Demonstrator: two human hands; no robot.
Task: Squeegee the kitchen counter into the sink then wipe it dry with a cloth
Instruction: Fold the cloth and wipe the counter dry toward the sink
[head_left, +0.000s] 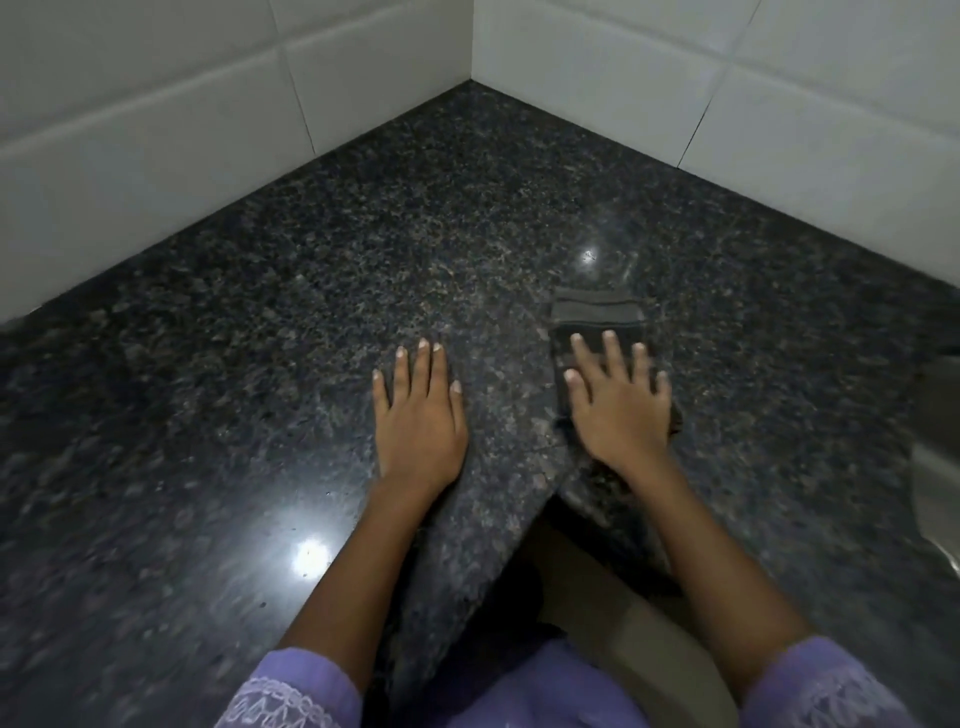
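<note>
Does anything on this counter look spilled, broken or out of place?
Nothing stands out. The dark granite counter shows only glare spots, no puddles or chips that I can see. The right hand presses flat on a dark folded cloth; the left hand rests flat on bare stone.

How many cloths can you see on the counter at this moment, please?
1. A dark folded cloth lies flat on the granite counter under the right hand. The left hand rests bare beside it. None seems hidden.
</note>
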